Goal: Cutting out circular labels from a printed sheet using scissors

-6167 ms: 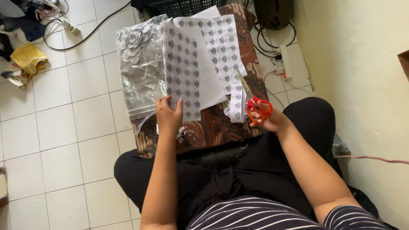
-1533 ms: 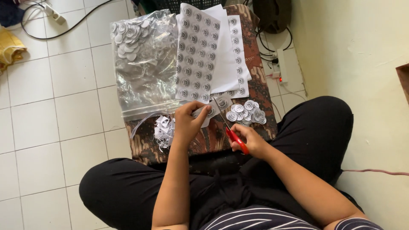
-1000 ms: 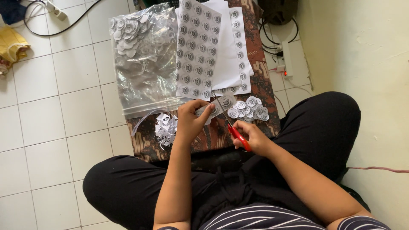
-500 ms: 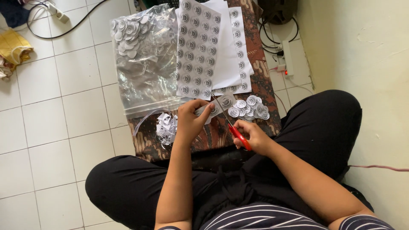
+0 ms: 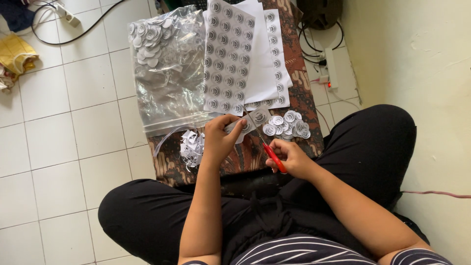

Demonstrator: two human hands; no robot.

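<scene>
Red-handled scissors [image 5: 269,147] gripped tight in the right hand [image 5: 289,158], blades pointing far and left into a small paper strip [image 5: 244,125]. Strip pinched between thumb and fingers [image 5: 234,119] of the left hand [image 5: 219,140], just above the near part of the brown patterned desk [image 5: 245,154]. Little pile of cut round pieces [image 5: 288,125] lying just right of the blades. Heap of white paper scraps [image 5: 190,145] left of the left hand. Farther off, printed sheets of circles [image 5: 230,54] spread flat. Beside them on the left, clear plastic bag [image 5: 164,68] with more cut rounds inside. White floor tiles [image 5: 73,122] all around.
</scene>
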